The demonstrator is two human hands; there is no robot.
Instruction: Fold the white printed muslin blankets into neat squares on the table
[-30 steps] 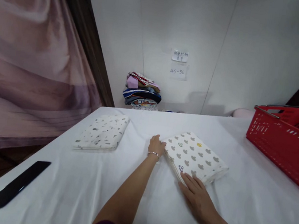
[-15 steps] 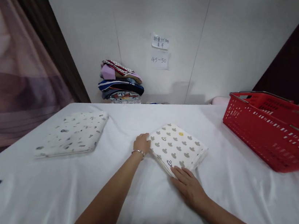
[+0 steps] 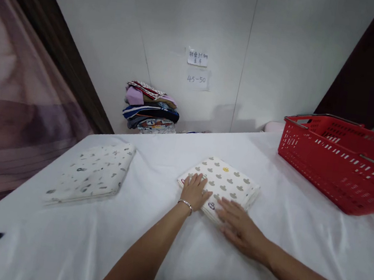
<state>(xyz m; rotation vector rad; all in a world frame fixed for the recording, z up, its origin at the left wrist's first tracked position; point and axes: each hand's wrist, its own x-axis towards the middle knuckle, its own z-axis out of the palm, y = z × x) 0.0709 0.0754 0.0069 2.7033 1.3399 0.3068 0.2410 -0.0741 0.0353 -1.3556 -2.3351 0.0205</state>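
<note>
- Left hand: flat, fingers spread, palm down on the near-left corner of the folded patterned cloth; bracelet on the wrist.
- Right hand: flat, fingers slightly spread, fingertips on the cloth's near edge.
- The cloth lies on the white-covered desk, under both hands.
- Second folded cloth: well left of the left hand.
- Red basket: far right of the right hand.

Head-worn view — forward and down, close over white table toward wall
</note>
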